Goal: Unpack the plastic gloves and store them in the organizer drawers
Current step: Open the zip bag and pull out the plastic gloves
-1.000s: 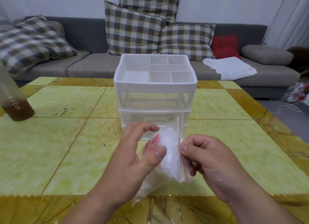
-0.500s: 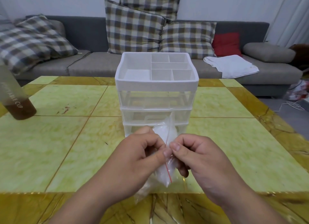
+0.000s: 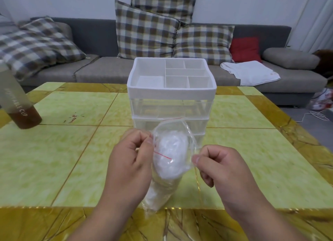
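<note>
Yellow-green marbled tiles with golden borders cover a low table [image 3: 54,159], and behind it runs a grey sofa [image 3: 108,73] carrying several checked cushions [image 3: 146,30], a red cushion [image 3: 245,49] and a folded white cloth [image 3: 250,72]. At the table's left edge stands a frosted bottle [image 3: 16,100] with brown liquid at its bottom. In the middle of the table sits the organizer [image 3: 171,95], whose white top tray is divided into one large compartment on the left and smaller ones on the right. Beneath the tray are stacked clear drawers [image 3: 169,109], whose fronts sit flush with the frame. Just in front of the organizer, above the near part of the table, the person holds up a clear zip bag [image 3: 187,132] with a thin red line along its mouth. The left hand [image 3: 129,167] pinches one lip of the mouth between thumb and curled fingers, and the right hand [image 3: 225,172] pinches the opposite lip in the same way, so the mouth gapes wide toward the camera. The plastic gloves [image 3: 171,156] lie inside the bag as a crumpled, whitish wad, and the rest of the bag hangs down between the wrists toward the table's near border. A white cable [image 3: 317,114] lies on the floor at the right.
</note>
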Demonstrator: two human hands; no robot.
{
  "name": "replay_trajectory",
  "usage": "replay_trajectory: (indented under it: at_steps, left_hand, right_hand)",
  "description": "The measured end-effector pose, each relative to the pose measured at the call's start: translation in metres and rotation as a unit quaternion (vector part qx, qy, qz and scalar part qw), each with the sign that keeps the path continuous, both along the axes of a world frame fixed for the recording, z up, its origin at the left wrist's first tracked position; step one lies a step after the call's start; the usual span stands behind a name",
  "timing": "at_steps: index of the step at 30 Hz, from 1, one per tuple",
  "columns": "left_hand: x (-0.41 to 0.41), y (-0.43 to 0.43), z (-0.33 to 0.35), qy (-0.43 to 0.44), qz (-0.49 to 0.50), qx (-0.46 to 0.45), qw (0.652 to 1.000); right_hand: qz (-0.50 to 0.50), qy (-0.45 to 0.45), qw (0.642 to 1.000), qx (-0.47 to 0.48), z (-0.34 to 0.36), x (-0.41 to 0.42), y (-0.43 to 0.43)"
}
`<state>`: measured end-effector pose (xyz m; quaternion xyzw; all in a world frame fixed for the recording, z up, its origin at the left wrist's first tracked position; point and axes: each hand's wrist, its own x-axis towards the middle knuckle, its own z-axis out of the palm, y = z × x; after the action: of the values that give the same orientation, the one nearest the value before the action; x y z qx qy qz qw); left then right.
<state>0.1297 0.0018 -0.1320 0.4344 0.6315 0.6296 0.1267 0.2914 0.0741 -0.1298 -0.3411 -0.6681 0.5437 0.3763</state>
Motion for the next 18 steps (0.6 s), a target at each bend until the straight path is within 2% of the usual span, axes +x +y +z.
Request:
replay_trajectory:
  at_steps: [3,5,7,8,11,14,16,18]
  left_hand:
    - [0.005,-0.002,0.002,0.002,-0.022,0.007,1.000]
    - [0.003,-0.003,0.003,0.013,-0.032,0.004,0.999]
    - [0.005,-0.003,0.006,0.000,-0.054,0.009,0.999]
    - [0.007,-0.003,0.009,-0.026,-0.064,0.010,0.998]
    - [0.009,-0.001,0.012,-0.107,-0.090,-0.004,0.990]
    - [0.005,0.001,0.011,-0.122,-0.073,-0.008,0.990]
    - [0.002,0.002,0.007,-0.161,-0.051,0.001,0.986]
    - [-0.004,0.007,-0.002,-0.187,-0.043,-0.006,0.981]
  right_hand:
    - [-0.037,0.029,0.994,0.098,0.000,0.003,0.003]
    - [-0.062,0.016,0.979,0.192,0.005,0.007,0.006]
    - [-0.046,-0.019,0.962,0.268,0.011,0.011,0.005]
    - [-0.014,-0.024,0.960,0.278,0.013,0.011,0.005]
    - [0.099,-0.054,0.973,0.200,0.017,0.007,0.005]
    - [0.176,-0.098,0.974,0.107,0.015,0.004,0.008]
    - [0.197,-0.154,0.963,0.100,0.016,0.007,0.012]
    - [0.162,-0.217,0.955,0.118,0.019,0.010,0.012]
